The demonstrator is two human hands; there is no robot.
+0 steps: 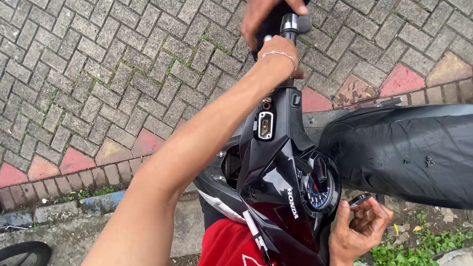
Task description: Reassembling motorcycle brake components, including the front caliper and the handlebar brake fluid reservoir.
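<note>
The glossy black scooter front [277,171] leaned over grey brick paving [91,81]. Your left hand [281,58] clenched its black handlebar grip [288,23]; your right hand [360,226] had fingers pinching a small dark key [360,199] beside the round speedometer [318,191].

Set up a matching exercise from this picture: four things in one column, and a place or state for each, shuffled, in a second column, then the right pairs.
Things:
1. left hand
2. right hand
3. speedometer
4. paving bricks

Places or states:
A. holds a small dark part beside the dial
B. cover the ground, grey with some red
C. grips the handlebar at arm's length
D. round dial set in the black scooter front

Pairs: 1-C, 2-A, 3-D, 4-B
</note>
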